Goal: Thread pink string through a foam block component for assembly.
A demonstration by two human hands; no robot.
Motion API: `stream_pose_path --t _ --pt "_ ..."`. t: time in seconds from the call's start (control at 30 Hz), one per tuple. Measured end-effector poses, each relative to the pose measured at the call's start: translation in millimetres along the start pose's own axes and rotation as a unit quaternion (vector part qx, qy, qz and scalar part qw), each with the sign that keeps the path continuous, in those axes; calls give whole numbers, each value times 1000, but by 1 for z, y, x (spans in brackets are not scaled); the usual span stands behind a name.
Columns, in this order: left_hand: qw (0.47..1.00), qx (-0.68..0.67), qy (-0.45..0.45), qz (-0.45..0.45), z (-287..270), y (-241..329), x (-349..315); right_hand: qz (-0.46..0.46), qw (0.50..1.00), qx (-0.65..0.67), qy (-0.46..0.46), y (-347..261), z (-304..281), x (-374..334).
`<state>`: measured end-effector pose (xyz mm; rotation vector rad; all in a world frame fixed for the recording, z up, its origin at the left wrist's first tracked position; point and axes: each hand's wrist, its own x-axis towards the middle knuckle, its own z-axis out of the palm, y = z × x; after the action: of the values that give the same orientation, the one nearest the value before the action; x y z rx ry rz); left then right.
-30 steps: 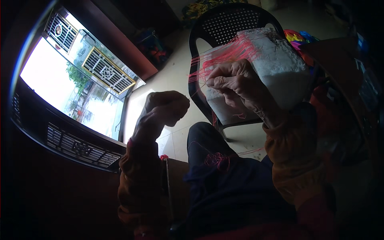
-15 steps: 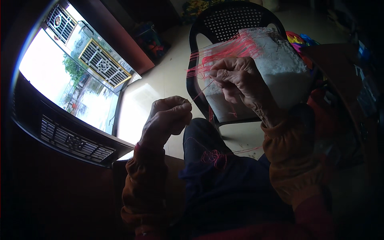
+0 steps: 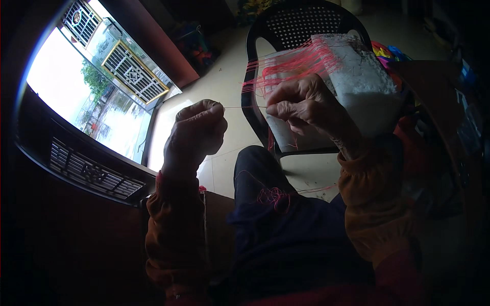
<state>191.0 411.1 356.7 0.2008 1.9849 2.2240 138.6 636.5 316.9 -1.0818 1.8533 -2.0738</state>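
Note:
A thin reddish thread runs taut between my two hands. My left hand is closed on one end, its fingers curled in. My right hand pinches the other end between thumb and forefinger, in front of the foam block. Many pink-red strands lie stretched across the white foam block, their ends hanging past its left side. On my lap rests a loose tangle of pink thread, with strands trailing off to the right.
The foam block sits on a black plastic chair in front of me. To the left an open doorway with grilled door panels lets in bright light. Colourful items and a dark brown panel stand at the right.
My left hand has moved up and to the left, away from my right hand. The thread between them has gone from slanting to nearly level. My right hand has barely moved.

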Motion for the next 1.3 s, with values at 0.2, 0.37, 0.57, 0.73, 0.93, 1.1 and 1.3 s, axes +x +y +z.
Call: stream_pose_path --t 0.2,0.37,0.57,0.73,0.93,1.1,1.3 --pt "997 -48 -61 3 -8 -6 3 28 996 73 47 -7 -1 -3" --pt "996 -73 -57 -20 -7 -20 -9 40 990 118 70 -10 1 0" --pt "998 -45 -33 -32 -3 -36 -10 27 990 115 77 3 3 1" --pt "996 -21 -76 -31 -3 -37 -17 21 983 170 72 4 7 1" --pt "998 3 -49 -34 13 -41 -20 23 978 184 101 4 11 0" --pt "998 -30 -46 -23 20 -46 -21 23 974 207 91 4 11 0" --pt "995 -37 -88 13 11 -44 -28 21 971 213 104 -3 6 -5"
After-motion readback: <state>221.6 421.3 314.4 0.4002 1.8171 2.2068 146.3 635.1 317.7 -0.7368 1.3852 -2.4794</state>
